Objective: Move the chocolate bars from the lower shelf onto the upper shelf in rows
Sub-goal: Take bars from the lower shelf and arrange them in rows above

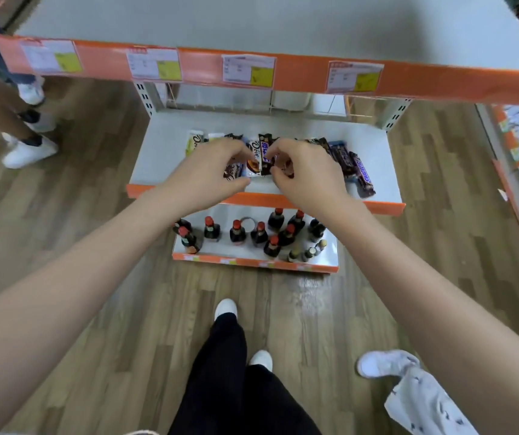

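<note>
The chocolate bars (283, 157) lie in a loose heap on the lower shelf (157, 152), beneath both hands. The left hand (211, 174) curls over a white Dove bar (255, 155), thumb beneath; whether it grips is unclear. The right hand (306, 171) pinches a dark bar (266, 152). Bottles (251, 233) stand below that shelf.
</note>
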The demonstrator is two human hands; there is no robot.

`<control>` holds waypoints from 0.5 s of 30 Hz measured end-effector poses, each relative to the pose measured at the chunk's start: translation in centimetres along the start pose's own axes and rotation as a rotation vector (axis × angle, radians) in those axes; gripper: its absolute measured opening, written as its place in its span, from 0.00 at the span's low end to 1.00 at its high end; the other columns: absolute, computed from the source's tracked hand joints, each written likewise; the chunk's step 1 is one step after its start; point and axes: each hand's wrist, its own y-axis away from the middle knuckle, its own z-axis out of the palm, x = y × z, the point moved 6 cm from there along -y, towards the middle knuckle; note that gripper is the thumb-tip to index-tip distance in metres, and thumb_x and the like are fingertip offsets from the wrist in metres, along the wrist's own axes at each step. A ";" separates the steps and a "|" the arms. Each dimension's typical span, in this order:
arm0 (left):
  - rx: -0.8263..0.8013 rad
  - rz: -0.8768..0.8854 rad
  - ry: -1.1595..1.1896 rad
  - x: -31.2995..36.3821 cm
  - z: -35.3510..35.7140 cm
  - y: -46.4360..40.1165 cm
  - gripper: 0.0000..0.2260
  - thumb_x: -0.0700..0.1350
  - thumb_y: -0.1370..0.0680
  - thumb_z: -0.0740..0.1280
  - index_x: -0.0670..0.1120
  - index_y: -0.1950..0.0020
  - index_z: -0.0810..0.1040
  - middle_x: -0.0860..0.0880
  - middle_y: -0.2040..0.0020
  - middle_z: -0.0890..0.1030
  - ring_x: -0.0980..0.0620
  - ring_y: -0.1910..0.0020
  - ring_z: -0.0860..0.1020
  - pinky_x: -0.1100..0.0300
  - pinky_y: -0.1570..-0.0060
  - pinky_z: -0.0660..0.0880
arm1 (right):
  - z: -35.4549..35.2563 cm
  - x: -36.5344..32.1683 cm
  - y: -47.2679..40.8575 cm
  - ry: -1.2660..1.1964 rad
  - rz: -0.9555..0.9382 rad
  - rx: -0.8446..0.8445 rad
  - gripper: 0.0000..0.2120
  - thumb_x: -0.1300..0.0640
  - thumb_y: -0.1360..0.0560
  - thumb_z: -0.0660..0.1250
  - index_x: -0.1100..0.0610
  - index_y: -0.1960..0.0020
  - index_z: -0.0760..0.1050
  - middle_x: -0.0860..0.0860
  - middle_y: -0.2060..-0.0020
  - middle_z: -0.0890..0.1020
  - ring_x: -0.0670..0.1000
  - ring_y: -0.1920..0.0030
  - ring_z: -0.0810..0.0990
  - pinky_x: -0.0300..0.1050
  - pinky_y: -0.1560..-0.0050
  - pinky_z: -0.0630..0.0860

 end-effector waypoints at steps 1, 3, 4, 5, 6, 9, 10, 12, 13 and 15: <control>-0.012 -0.006 0.007 -0.3 0.5 -0.1 0.14 0.44 0.27 0.68 0.46 0.41 0.76 0.48 0.44 0.78 0.56 0.49 0.73 0.63 0.47 0.67 | 0.8 0.4 0.0 0.002 0.011 -0.017 0.10 0.57 0.25 0.62 0.49 0.46 0.75 0.47 0.56 0.80 0.52 0.56 0.77 0.44 0.63 0.73; -0.021 -0.010 0.010 -1.0 1.5 -0.4 0.14 0.44 0.27 0.68 0.45 0.41 0.76 0.48 0.45 0.79 0.53 0.47 0.74 0.60 0.45 0.69 | 2.2 1.0 -0.1 -0.010 0.027 -0.048 0.10 0.56 0.25 0.63 0.49 0.45 0.75 0.46 0.55 0.80 0.50 0.56 0.77 0.43 0.63 0.71; -0.022 -0.015 0.011 -1.3 1.9 -0.6 0.14 0.43 0.27 0.68 0.45 0.41 0.76 0.47 0.45 0.79 0.53 0.47 0.75 0.59 0.46 0.69 | 2.8 1.4 -0.2 -0.020 0.032 -0.063 0.10 0.56 0.25 0.63 0.49 0.45 0.74 0.45 0.54 0.80 0.49 0.56 0.77 0.43 0.63 0.70; -0.024 -0.021 0.011 -1.7 2.3 -0.9 0.14 0.43 0.27 0.68 0.45 0.41 0.76 0.48 0.46 0.79 0.53 0.48 0.75 0.60 0.47 0.69 | 3.4 1.7 -0.4 -0.028 0.036 -0.079 0.10 0.56 0.25 0.63 0.48 0.45 0.74 0.45 0.54 0.80 0.49 0.56 0.77 0.43 0.63 0.70; -0.029 -0.030 0.011 -2.2 2.8 -1.2 0.14 0.43 0.27 0.68 0.45 0.41 0.76 0.48 0.46 0.78 0.55 0.49 0.74 0.61 0.48 0.68 | 4.0 2.0 -0.6 -0.032 0.040 -0.093 0.10 0.56 0.26 0.63 0.48 0.45 0.74 0.45 0.54 0.79 0.49 0.56 0.77 0.43 0.63 0.70; -0.063 -0.049 0.006 -3.7 4.1 -2.4 0.15 0.44 0.27 0.69 0.46 0.41 0.76 0.49 0.46 0.78 0.57 0.51 0.72 0.62 0.50 0.67 | 5.4 3.0 -1.5 -0.029 0.050 -0.119 0.11 0.56 0.26 0.63 0.48 0.45 0.74 0.46 0.54 0.79 0.49 0.56 0.77 0.42 0.64 0.70; -0.073 -0.053 0.007 -4.3 4.4 -2.8 0.15 0.44 0.27 0.69 0.46 0.41 0.76 0.49 0.46 0.78 0.57 0.51 0.72 0.62 0.51 0.66 | 5.8 3.3 -1.9 -0.029 0.051 -0.124 0.11 0.56 0.26 0.63 0.48 0.44 0.74 0.45 0.54 0.79 0.48 0.56 0.77 0.42 0.63 0.70; -0.084 -0.062 0.011 -5.3 5.1 -3.6 0.15 0.44 0.27 0.69 0.47 0.41 0.76 0.49 0.46 0.78 0.57 0.51 0.72 0.63 0.52 0.65 | 6.6 3.9 -2.7 -0.027 0.052 -0.125 0.10 0.56 0.25 0.63 0.48 0.44 0.73 0.45 0.54 0.79 0.48 0.56 0.76 0.42 0.63 0.70; -0.089 -0.068 0.013 -5.8 5.4 -4.0 0.14 0.44 0.27 0.69 0.47 0.42 0.76 0.50 0.46 0.77 0.57 0.51 0.72 0.64 0.52 0.65 | 7.0 4.2 -3.1 -0.026 0.055 -0.125 0.10 0.56 0.25 0.63 0.48 0.44 0.73 0.45 0.54 0.79 0.47 0.56 0.76 0.42 0.64 0.70; -0.098 -0.079 0.012 -6.9 6.1 -4.8 0.13 0.44 0.27 0.69 0.48 0.42 0.76 0.52 0.47 0.76 0.58 0.51 0.71 0.64 0.53 0.64 | 7.8 5.0 -4.0 -0.027 0.061 -0.126 0.10 0.55 0.25 0.63 0.47 0.45 0.73 0.44 0.54 0.79 0.47 0.56 0.76 0.42 0.64 0.69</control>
